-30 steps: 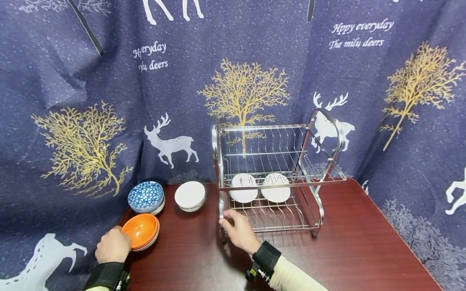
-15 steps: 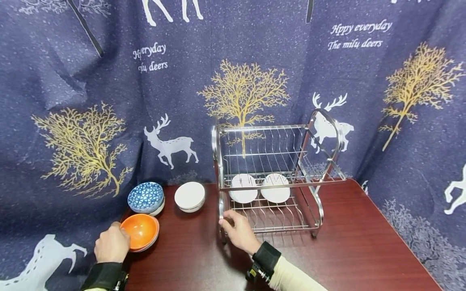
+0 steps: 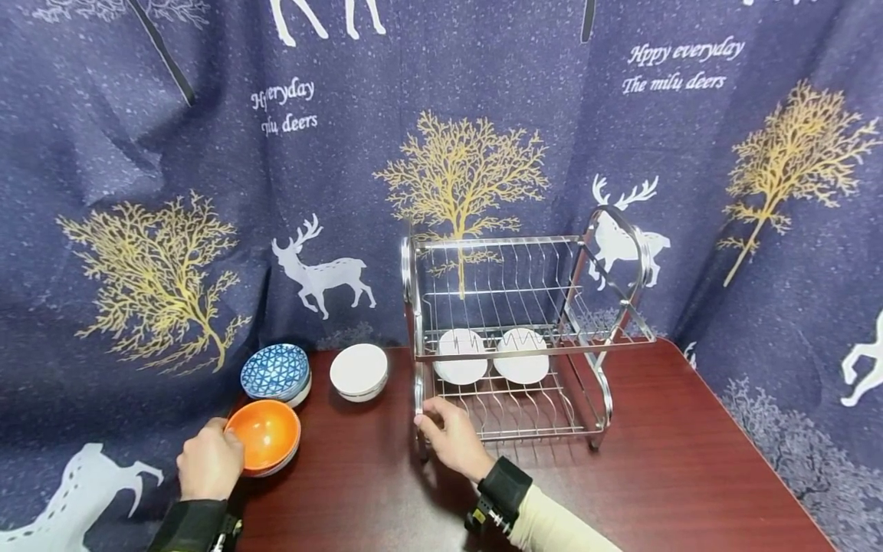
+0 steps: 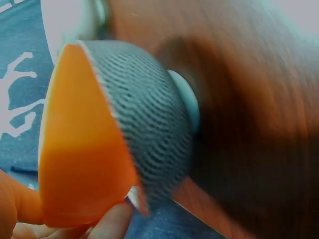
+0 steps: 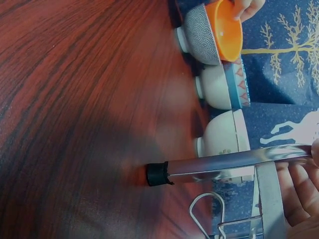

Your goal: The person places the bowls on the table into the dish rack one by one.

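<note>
My left hand (image 3: 210, 462) pinches the near-left rim of an orange bowl (image 3: 265, 435). In the left wrist view the orange bowl (image 4: 82, 144) sits partly raised inside a grey-patterned bowl (image 4: 144, 114), its orange outer wall showing above the lower rim. The right wrist view shows the grey-patterned bowl's (image 5: 201, 37) foot at the tabletop. My right hand (image 3: 455, 438) grips the left front post of a two-tier metal dish rack (image 3: 507, 354), thumb and fingers around it. Two white bowls (image 3: 462, 357) lean side by side on the rack's lower tier.
Behind the orange bowl stands a blue-and-white patterned bowl (image 3: 274, 373), stacked on a paler one. A white bowl (image 3: 359, 370) stands between that stack and the rack. The red-brown table (image 3: 662, 460) meets a dark blue printed curtain (image 3: 345, 153) at its back and left.
The orange bowl has shifted slightly up and left in the head view, with my left hand holding its rim. My right hand stays on the rack post.
</note>
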Demonstrator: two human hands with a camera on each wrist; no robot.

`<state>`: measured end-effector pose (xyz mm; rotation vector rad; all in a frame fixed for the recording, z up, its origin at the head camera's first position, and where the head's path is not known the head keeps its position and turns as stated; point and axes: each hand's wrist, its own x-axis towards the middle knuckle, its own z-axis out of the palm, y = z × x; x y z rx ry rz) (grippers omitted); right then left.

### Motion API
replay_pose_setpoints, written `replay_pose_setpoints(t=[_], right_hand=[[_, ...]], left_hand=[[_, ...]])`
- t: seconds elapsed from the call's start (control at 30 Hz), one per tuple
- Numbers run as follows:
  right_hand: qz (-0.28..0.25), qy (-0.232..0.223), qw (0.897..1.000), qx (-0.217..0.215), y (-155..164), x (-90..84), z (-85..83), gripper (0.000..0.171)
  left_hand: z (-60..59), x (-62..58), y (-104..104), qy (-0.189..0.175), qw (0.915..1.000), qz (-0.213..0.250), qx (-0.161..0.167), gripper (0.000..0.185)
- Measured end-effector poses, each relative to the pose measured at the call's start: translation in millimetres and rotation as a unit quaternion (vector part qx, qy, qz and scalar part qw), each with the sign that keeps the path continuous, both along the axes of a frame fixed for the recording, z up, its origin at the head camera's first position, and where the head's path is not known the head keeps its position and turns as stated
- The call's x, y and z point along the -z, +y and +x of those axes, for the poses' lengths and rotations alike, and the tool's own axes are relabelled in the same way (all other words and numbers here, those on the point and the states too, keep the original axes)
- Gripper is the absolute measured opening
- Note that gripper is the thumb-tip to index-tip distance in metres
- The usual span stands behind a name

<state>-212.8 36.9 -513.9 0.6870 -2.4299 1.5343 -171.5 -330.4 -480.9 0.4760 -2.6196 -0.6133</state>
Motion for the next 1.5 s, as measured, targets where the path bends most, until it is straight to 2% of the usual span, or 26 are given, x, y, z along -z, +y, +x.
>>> replay_pose_setpoints(t=[0.3, 0.47, 0.8, 0.97, 1.1, 1.23, 1.33, 1.5], right_hand=[[-0.032, -0.024, 0.999, 0.011, 0.0, 1.0, 0.8, 0.015], [-0.051, -0.016, 0.998, 0.024, 0.2, 3.7, -0.3, 0.015], [-0.071, -0.014, 0.996, 0.047, -0.2, -0.1, 3.3, 0.01], [-0.077, -0.025, 0.996, 0.046, 1.2, -3.1, 6.1, 0.011], [-0.092, -0.047, 0.995, 0.0, 3.0, -19.9, 15.9, 0.01], [-0.126, -0.106, 0.983, -0.081, 4.9, -38.9, 26.7, 0.012], [-0.141, -0.138, 0.973, -0.123, 4.9, -40.1, 28.3, 0.019], [-0.161, -0.187, 0.956, -0.16, 2.5, -25.5, 25.9, 0.031]], left_hand=[[4.5, -22.7, 23.0, 0.012, 0.9993, 0.03, 0.019, 0.025], [8.5, -32.7, 42.1, 0.031, 0.9983, 0.035, 0.036, 0.024], [13.5, -32.2, 79.3, 0.109, 0.9904, 0.007, 0.084, 0.015], [18.1, -28.8, 97.8, 0.117, 0.9869, 0.011, 0.11, 0.011], [22.3, -26.2, 110.9, 0.117, 0.9852, 0.017, 0.124, 0.012], [26.8, -27.0, 123.0, 0.127, 0.9824, 0.018, 0.136, 0.012], [30.0, -29.2, 131.9, 0.132, 0.9803, 0.018, 0.146, 0.012], [35.5, -32.8, 145.3, 0.146, 0.9757, 0.02, 0.162, 0.013]])
